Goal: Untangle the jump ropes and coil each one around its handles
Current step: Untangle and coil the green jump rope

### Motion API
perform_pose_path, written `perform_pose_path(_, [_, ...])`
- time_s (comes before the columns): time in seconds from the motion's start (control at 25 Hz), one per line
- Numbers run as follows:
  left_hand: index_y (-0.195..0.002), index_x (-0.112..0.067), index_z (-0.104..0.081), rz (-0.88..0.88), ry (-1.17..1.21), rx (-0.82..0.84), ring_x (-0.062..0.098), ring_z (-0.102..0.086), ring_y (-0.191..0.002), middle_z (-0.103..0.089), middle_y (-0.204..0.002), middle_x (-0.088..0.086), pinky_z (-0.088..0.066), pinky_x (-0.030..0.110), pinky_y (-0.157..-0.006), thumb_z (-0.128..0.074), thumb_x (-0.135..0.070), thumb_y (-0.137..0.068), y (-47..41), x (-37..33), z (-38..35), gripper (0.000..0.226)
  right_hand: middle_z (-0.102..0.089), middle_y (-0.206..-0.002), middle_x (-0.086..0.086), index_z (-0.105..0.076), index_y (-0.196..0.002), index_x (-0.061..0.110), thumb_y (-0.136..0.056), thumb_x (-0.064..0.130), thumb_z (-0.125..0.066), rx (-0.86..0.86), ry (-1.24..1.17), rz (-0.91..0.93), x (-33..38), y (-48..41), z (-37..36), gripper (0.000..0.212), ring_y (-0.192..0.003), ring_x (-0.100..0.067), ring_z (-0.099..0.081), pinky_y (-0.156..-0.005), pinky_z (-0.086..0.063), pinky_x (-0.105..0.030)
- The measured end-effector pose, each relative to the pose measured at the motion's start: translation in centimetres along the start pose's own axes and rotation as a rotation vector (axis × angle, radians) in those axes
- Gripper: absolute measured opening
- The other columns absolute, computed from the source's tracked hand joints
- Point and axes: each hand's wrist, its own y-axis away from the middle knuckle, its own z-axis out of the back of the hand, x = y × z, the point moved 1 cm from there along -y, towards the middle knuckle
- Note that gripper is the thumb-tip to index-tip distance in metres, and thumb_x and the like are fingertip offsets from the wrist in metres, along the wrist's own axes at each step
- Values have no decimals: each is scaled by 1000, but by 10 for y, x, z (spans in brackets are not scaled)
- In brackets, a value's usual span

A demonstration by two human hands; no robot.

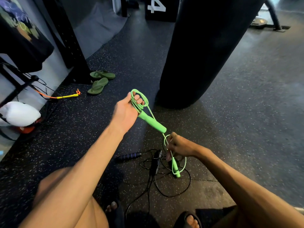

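A light green jump rope is held in the air in front of me. My left hand point(127, 111) grips several loops of its cord at the top of one green handle point(152, 122), which points down to the right. Lower down, my right hand point(178, 146) pinches the green cord point(165, 140), and the second green handle point(175, 167) hangs below it. On the floor beneath lies a tangled black jump rope point(164, 181) with a dark ribbed handle point(129, 156).
A large black punching bag point(205, 51) hangs close ahead on the right. A yellow and orange jump rope point(68, 96) and two green flip-flops point(99, 81) lie on the speckled floor at the left, near a black rack upright point(69, 40). My feet point(190, 218) are below.
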Motion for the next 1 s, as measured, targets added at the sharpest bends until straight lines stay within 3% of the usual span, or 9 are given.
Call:
perform_pose_path(0.08, [-87, -8, -53, -90, -75, -106, 15, -49, -63, -53, -69, 3, -44, 28, -75, -37, -13, -104, -4, 2, 4, 24, -74, -73, -16, -36, -96, 9, -100, 7, -46, -10, -110, 38, 9, 5, 0, 11, -57, -20, -68, -55, -53, -34])
perform_pose_path(0.16, [-87, -6, -55, -181, -247, -181, 15, -51, -61, -53, -70, 4, -48, 27, -65, -42, -10, -102, -8, 5, 10, 20, -68, -65, -10, -42, -89, 14, -98, 5, -49, -49, -100, 88, 19, 9, 5, 14, -50, -18, -61, -51, -50, -30])
perform_pose_path(0.24, [-87, -9, -55, -233, -478, -172, 13, -49, -58, -52, -68, 1, -46, 25, -62, -46, -9, -101, -8, 10, 15, 17, -62, -63, 5, -49, -84, 20, -96, 8, -53, -144, 43, 131, 25, 10, 10, 17, -52, -11, -56, -57, -47, -28])
perform_pose_path(0.32, [-88, -10, -53, -220, -588, -131, 10, -44, -55, -50, -67, -1, -40, 22, -58, -45, -9, -101, -6, 13, 14, 16, -58, -66, 7, -55, -85, 21, -94, 10, -54, -251, 161, 103, 22, 8, 14, 14, -60, -13, -55, -63, -46, -31])
perform_pose_path(0.4, [-85, -11, -50, -142, -508, -111, 9, -39, -52, -46, -64, -2, -33, 22, -56, -43, -8, -101, -4, 12, 11, 17, -63, -76, -1, -59, -92, 17, -93, 12, -53, -309, 263, -10, 11, 7, 19, 8, -71, -24, -61, -66, -49, -36])
perform_pose_path(0.48, [-84, -11, -47, -45, -371, -97, 9, -32, -49, -40, -61, -3, -29, 24, -55, -41, -8, -100, -4, 6, 10, 18, -68, -91, -10, -60, -101, 15, -90, 9, -50, -307, 389, -167, -2, 9, 23, 16, -84, -34, -65, -69, -52, -39])
perform_pose_path(0.64, [-82, -12, -47, 85, -324, -56, 8, -27, -47, -34, -60, -4, -23, 24, -54, -37, -12, -100, -4, 0, 11, 20, -69, -97, -15, -63, -98, 13, -86, 5, -50, -326, 427, -331, -19, 14, 34, 19, -92, -36, -66, -70, -50, -38])
perform_pose_path(0.84, [-88, -5, -52, -80, -511, -44, 16, -54, -57, -58, -69, 6, -44, 26, -60, -40, -9, -103, -6, 21, 10, 20, -70, -78, -1, -67, -86, 21, -89, 6, -54, -262, 321, -18, 1, 12, 31, 20, -73, -19, -65, -68, -53, -37])
perform_pose_path(1.0, [-100, 0, -50, -174, -748, -1, 19, -70, -64, -69, -78, 11, -57, 29, -69, -41, -9, -103, -5, 39, 12, 13, -54, -64, 15, -63, -84, 19, -94, 6, -52, -211, 212, 253, 39, 20, 23, 19, -58, 1, -50, -59, -39, -15])
